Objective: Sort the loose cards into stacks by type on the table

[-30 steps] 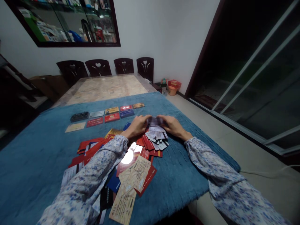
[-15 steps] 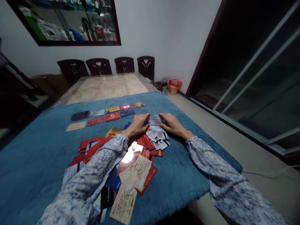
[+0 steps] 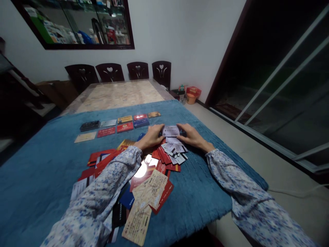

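Observation:
My left hand and my right hand pinch a pale lilac card between them, one at each short end, just above a blue cloth. Right below the card lies a fan of white and grey cards. A loose heap of red, blue and beige cards spreads from there toward me, partly under my left sleeve. Two neat rows of single cards lie further away on the cloth.
The cloth covers the near part of a long table; its bare marble top runs back to several dark chairs. A wall cabinet hangs above. Glass sliding doors and tiled floor are on the right, with red tubs in the corner.
The lilac card between my hands has tilted up a little and shows its face more. Both hands stay at its ends; the view shifted slightly.

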`<state>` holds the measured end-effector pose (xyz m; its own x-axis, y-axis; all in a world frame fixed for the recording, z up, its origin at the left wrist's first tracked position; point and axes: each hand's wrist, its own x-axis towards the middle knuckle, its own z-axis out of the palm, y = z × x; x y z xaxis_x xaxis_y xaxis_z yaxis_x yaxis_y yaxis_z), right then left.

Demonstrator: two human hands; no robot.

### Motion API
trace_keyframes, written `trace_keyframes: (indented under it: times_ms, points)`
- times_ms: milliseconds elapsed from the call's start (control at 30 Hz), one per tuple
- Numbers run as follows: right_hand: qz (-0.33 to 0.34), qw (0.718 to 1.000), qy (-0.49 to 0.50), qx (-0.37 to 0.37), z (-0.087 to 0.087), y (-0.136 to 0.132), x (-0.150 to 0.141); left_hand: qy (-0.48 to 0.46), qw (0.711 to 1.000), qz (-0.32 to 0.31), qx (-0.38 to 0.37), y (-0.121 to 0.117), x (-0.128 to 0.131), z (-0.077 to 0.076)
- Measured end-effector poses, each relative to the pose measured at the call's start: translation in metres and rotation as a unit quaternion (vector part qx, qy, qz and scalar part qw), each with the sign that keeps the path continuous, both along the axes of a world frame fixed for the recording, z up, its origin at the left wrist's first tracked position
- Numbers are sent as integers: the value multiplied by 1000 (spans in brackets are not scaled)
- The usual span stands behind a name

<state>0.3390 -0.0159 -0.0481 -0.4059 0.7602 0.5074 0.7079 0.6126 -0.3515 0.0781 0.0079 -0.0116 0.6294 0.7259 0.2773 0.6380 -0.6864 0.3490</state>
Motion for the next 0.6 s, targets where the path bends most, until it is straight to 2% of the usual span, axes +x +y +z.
trace_keyframes:
  times_ms: [233,600]
  points:
    - [-13,1000,-7,-19,6,-1,0,8,1000,-2,-11,1,-3,1]
    - [-5,1000,-5,-30,7,3,2,-4,999,-24,-23,2,-6,6]
